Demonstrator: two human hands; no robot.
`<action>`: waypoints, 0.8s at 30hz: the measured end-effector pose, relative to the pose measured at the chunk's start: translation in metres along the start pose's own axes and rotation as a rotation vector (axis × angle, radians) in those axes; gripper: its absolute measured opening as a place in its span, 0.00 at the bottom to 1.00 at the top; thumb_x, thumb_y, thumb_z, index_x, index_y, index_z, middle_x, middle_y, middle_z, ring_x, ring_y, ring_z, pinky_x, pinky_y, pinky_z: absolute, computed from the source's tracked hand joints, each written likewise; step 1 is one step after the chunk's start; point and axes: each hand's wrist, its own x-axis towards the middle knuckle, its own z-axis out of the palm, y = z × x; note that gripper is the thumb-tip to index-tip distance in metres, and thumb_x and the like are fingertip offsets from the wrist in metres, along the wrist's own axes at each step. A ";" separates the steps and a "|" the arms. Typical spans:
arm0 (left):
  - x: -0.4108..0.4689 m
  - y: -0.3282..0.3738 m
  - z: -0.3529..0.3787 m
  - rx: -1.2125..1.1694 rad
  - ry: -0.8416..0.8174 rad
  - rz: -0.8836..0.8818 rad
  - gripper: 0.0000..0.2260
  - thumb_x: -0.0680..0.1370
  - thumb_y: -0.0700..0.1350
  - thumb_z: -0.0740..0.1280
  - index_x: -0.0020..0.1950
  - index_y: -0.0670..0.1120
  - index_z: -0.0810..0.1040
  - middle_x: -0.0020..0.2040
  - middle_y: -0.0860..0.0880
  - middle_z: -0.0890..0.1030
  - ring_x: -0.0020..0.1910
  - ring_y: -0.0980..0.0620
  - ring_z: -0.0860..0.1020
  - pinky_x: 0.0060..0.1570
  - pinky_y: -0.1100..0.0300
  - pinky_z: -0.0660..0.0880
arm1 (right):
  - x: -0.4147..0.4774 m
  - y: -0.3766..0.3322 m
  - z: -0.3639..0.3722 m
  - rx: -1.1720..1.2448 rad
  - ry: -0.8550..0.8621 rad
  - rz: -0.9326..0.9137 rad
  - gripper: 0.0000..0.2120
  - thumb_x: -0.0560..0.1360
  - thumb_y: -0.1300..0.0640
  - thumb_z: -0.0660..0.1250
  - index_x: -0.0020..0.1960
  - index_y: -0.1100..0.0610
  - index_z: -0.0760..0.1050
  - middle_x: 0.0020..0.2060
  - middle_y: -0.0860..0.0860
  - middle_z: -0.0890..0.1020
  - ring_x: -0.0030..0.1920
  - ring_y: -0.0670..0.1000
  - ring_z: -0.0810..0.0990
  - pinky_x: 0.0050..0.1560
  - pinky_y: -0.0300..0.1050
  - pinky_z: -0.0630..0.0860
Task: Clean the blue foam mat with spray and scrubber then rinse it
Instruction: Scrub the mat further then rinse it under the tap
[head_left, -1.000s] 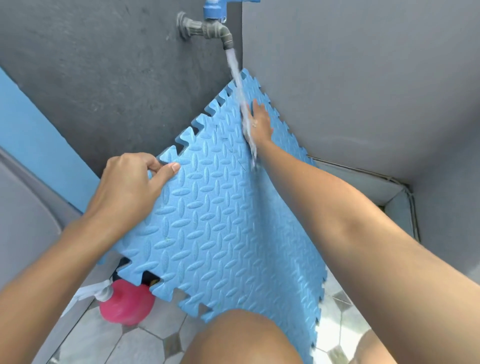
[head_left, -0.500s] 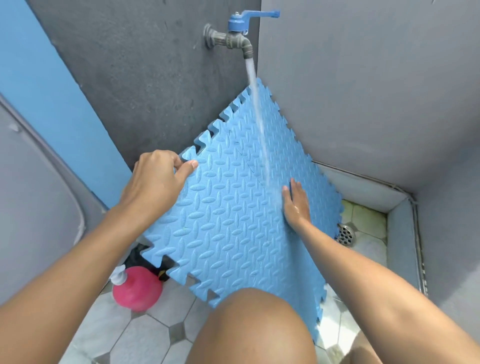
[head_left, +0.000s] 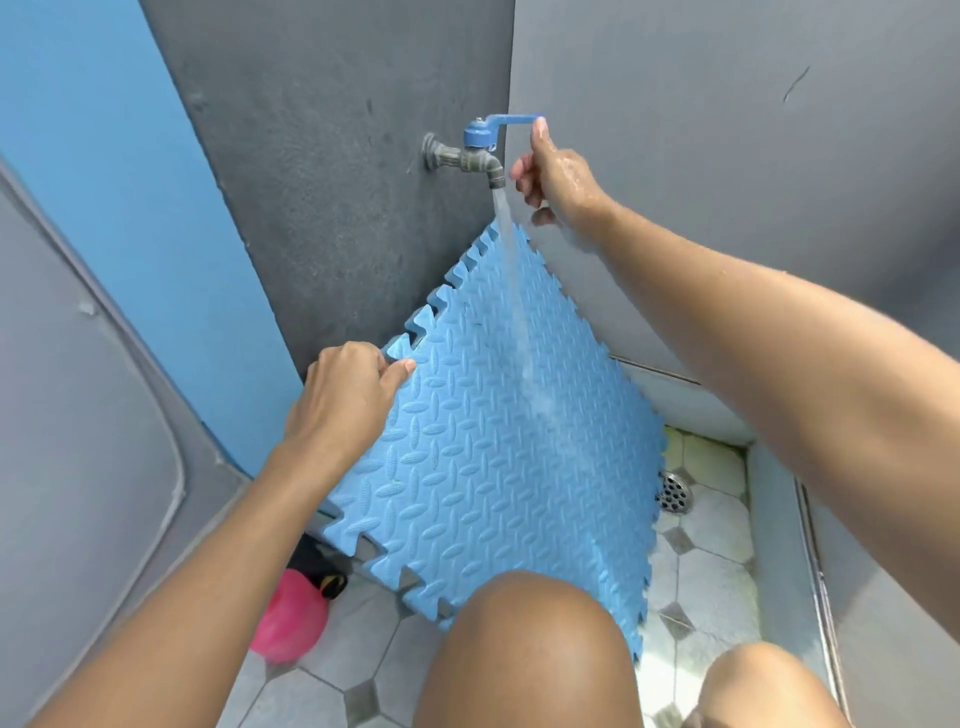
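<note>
The blue foam mat (head_left: 493, 467) stands tilted on one corner against the dark wall, its patterned face toward me. Water streams from the wall tap (head_left: 470, 158) onto its upper part and runs down. My left hand (head_left: 345, 395) grips the mat's left notched edge, thumb on the front. My right hand (head_left: 553, 174), wet, is raised beside the spout, one fingertip touching the end of the tap's blue lever (head_left: 511, 120), the other fingers curled. A pink spray bottle (head_left: 291, 618) stands on the floor behind the mat's lower left corner, partly hidden by my left arm.
Grey walls close in at the back and right, a blue wall strip at the left. The tiled floor (head_left: 701, 571) has a round metal drain (head_left: 674, 492) at the right of the mat. My knees (head_left: 540, 649) fill the bottom of the view.
My right hand left the mat's face and rose to the tap lever. The left hand kept its hold on the mat's edge. Water keeps running.
</note>
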 end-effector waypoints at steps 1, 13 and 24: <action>0.000 -0.001 0.000 -0.002 0.002 0.007 0.24 0.82 0.57 0.67 0.44 0.35 0.81 0.40 0.39 0.82 0.45 0.36 0.80 0.47 0.46 0.77 | 0.005 -0.011 0.005 0.015 0.019 -0.028 0.27 0.82 0.36 0.48 0.34 0.51 0.70 0.30 0.48 0.69 0.29 0.47 0.66 0.31 0.39 0.65; 0.002 0.002 0.003 -0.050 -0.074 -0.003 0.18 0.81 0.58 0.67 0.50 0.42 0.84 0.45 0.45 0.86 0.49 0.40 0.81 0.47 0.50 0.74 | 0.055 -0.033 -0.006 -0.150 -0.267 0.086 0.23 0.82 0.40 0.50 0.32 0.49 0.63 0.30 0.46 0.66 0.32 0.49 0.60 0.31 0.42 0.58; -0.040 0.111 -0.122 -0.046 -0.339 0.164 0.17 0.80 0.54 0.67 0.40 0.41 0.77 0.36 0.43 0.80 0.33 0.37 0.81 0.31 0.49 0.77 | -0.029 -0.121 -0.108 -1.059 -0.736 0.132 0.33 0.71 0.69 0.58 0.72 0.44 0.69 0.67 0.45 0.73 0.74 0.55 0.62 0.72 0.62 0.60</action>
